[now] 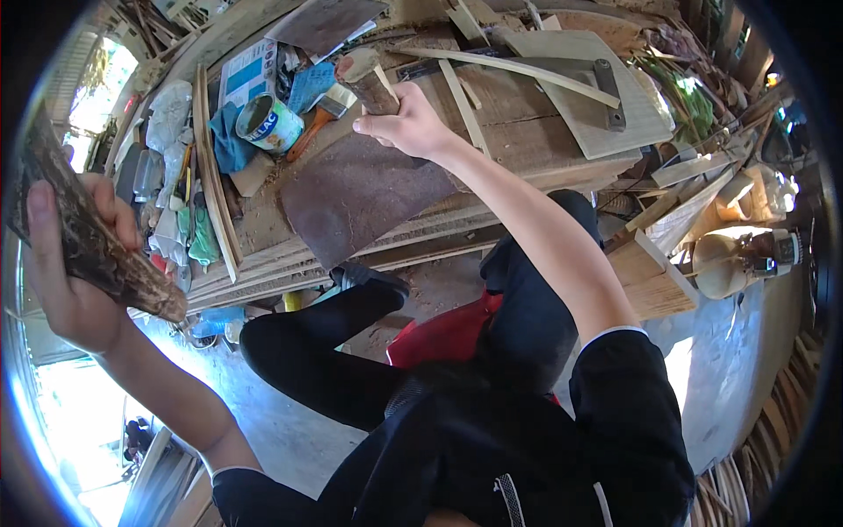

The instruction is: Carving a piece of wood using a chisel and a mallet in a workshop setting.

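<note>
Raised at the far left, my left hand (83, 307) is closed around a thick, dark, rough piece of wood (105, 255), its lighter end pointing down and right. The wood's upper end runs into the dark rim of the view. Over the workbench, my right hand (411, 123) grips a short round wooden piece (376, 88) with a flat reddish-brown end. Beneath that hand a brown sheet, seemingly sandpaper (351, 193), lies over the bench edge. Left of it are a paintbrush (309, 133) and an open paint can (270, 123).
The wooden workbench (518, 132) carries a grey board (606, 132), thin strips and a curved slat (527, 77). A blue cloth (230, 139), bottles and bags crowd its left side. A wooden box (650, 277) stands to the right. Something red (443, 334) is under my legs.
</note>
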`<state>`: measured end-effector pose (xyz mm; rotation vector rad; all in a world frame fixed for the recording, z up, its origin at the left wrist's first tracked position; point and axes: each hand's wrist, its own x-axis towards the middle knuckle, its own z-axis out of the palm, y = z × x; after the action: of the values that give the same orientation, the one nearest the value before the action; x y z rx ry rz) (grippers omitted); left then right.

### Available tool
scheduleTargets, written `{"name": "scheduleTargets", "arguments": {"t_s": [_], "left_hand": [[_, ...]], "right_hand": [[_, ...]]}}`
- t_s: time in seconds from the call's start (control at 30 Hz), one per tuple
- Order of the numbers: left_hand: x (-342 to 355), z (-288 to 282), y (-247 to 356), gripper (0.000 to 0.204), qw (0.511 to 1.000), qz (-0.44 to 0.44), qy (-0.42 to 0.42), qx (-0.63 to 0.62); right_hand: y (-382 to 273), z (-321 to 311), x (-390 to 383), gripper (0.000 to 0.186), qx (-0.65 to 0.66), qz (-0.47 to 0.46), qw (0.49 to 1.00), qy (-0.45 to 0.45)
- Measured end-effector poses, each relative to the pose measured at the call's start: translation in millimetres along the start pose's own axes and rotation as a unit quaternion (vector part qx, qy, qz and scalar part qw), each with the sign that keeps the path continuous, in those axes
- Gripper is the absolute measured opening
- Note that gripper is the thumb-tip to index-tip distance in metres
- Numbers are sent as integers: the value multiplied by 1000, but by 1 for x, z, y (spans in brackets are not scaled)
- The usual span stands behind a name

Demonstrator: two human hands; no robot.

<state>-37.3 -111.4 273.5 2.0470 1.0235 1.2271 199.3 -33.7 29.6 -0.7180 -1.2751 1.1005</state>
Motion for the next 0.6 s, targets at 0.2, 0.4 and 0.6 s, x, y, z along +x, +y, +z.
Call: {"name": "scheduleTargets", "arguments": {"t_s": [0.2, 0.4, 0.6], "left_hand": [[-26, 49, -45, 26, 948, 124, -150, 251], [-14, 10, -19, 34, 997, 10, -65, -43], [-32, 40, -55, 40, 951, -29, -220, 215]], "right_hand": [[-8, 5, 0, 7, 76, -8, 997, 16], [-8, 6, -1, 18, 33, 16, 999, 8], [-6, 2, -11, 13, -21, 67, 997, 24]]}}
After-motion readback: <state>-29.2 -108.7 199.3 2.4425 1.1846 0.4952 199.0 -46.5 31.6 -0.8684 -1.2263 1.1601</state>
